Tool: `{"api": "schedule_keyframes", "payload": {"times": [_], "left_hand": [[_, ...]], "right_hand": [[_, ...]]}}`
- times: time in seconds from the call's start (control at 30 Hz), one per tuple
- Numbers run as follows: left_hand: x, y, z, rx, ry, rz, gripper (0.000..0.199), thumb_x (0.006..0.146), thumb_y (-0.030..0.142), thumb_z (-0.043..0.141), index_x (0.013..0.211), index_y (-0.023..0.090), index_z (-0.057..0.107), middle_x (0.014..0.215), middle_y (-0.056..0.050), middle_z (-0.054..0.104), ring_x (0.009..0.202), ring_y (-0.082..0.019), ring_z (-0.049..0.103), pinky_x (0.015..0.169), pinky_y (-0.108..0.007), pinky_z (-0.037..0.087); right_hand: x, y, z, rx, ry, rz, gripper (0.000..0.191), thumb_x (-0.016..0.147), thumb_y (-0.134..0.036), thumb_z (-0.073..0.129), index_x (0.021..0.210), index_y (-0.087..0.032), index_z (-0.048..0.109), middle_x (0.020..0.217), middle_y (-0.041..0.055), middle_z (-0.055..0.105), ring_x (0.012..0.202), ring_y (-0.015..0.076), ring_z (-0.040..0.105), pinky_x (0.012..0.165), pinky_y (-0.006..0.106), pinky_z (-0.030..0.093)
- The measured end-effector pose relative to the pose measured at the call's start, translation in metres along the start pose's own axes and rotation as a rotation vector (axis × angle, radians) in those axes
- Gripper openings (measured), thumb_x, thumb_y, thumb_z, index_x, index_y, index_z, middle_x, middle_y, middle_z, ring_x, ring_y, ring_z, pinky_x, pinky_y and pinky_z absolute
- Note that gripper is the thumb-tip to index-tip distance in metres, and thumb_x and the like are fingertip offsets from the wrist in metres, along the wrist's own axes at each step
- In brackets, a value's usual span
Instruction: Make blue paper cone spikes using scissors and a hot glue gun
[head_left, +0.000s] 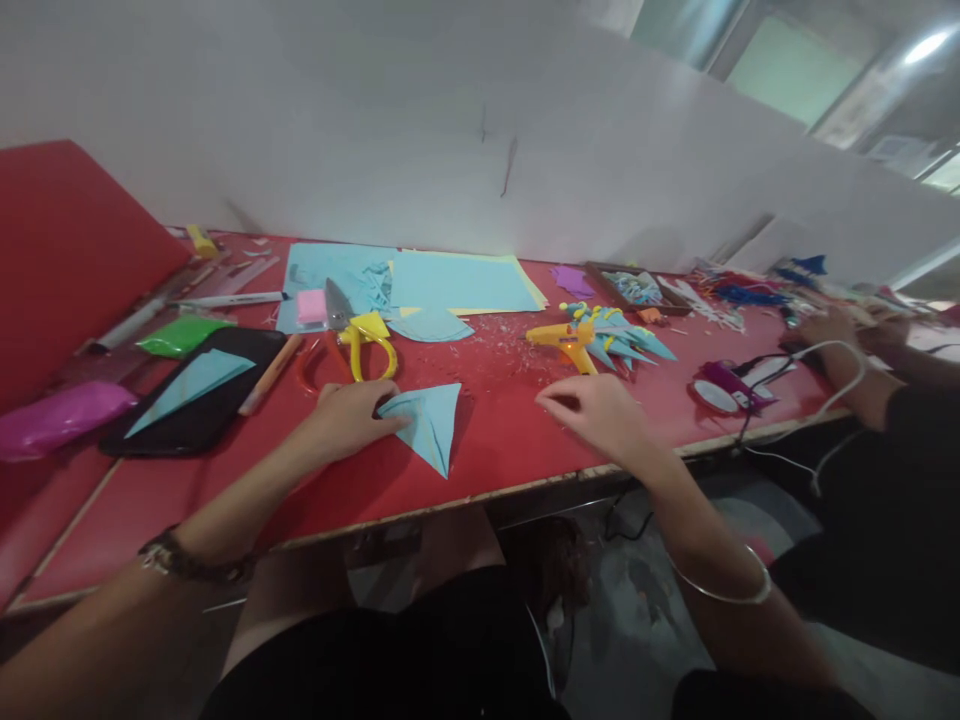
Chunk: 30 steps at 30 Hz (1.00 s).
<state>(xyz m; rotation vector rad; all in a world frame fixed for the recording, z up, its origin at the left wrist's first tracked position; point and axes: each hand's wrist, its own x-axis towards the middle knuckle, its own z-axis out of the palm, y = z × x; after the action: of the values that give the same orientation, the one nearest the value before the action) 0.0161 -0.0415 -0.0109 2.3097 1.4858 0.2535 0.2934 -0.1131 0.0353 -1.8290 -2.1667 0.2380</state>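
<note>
My left hand (356, 412) grips the left corner of a light blue folded paper piece (431, 425), which hangs point-down over the red tabletop. To the right, my right hand (600, 412) is closed in a pinch just above the table, and anything between its fingertips is too small to make out. Behind it lies a yellow glue gun (568, 340), beside a cluster of pointed blue paper pieces with yellow trim (619, 340). Beyond my left hand are scissors with yellow and red handles (360, 345).
Blue paper sheets (465, 283) lie against the wall. At left, a black tray-like object (202, 415) carries a folded blue paper, near green (184, 335) and pink packets (67, 418). Another person's hand (821, 330) is at far right, near a white cable (855, 365).
</note>
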Motion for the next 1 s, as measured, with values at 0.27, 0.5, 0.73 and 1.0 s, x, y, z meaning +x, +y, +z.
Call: {"api": "schedule_keyframes", "payload": {"times": [0.27,0.5,0.73,1.0], "left_hand": [[0.004,0.003,-0.019,-0.49,0.087,0.039,0.035,0.07,0.054,0.054,0.07,0.019,0.051,0.062,0.003,0.048,0.059,-0.012,0.045,0.055,-0.025,0.036],[0.035,-0.008,-0.028,-0.717,0.071,0.039,0.031,0.069,0.049,0.06,0.07,0.02,0.049,0.056,0.006,0.046,0.05,-0.009,0.042,0.047,-0.022,0.031],[0.046,-0.009,-0.026,-0.9,-0.051,0.051,0.029,0.065,0.04,0.066,0.081,0.02,0.051,0.053,0.007,0.047,0.042,-0.006,0.037,0.042,-0.021,0.026],[0.044,-0.02,-0.019,-1.071,-0.001,-0.033,0.027,0.063,0.037,0.066,0.078,0.018,0.054,0.054,0.006,0.045,0.046,-0.006,0.039,0.046,-0.021,0.031]], "right_hand": [[0.046,0.0,0.024,0.618,-0.173,-0.085,0.023,0.079,-0.025,0.056,0.095,-0.013,0.066,0.087,0.0077,0.07,0.079,0.0162,0.064,0.07,0.029,0.049],[0.087,-0.014,0.037,0.756,-0.35,-0.158,0.024,0.079,-0.025,0.056,0.099,-0.012,0.063,0.1,0.0085,0.068,0.092,0.0168,0.062,0.084,0.032,0.046],[0.113,-0.025,0.054,1.113,-0.494,-0.136,0.032,0.061,-0.036,0.074,0.083,-0.016,0.061,0.087,0.0029,0.066,0.079,0.0141,0.057,0.075,0.028,0.046],[0.12,-0.015,0.07,1.38,-0.822,-0.225,0.053,0.052,-0.026,0.08,0.099,-0.016,0.06,0.097,0.0058,0.066,0.081,0.0123,0.06,0.072,0.025,0.046]]}}
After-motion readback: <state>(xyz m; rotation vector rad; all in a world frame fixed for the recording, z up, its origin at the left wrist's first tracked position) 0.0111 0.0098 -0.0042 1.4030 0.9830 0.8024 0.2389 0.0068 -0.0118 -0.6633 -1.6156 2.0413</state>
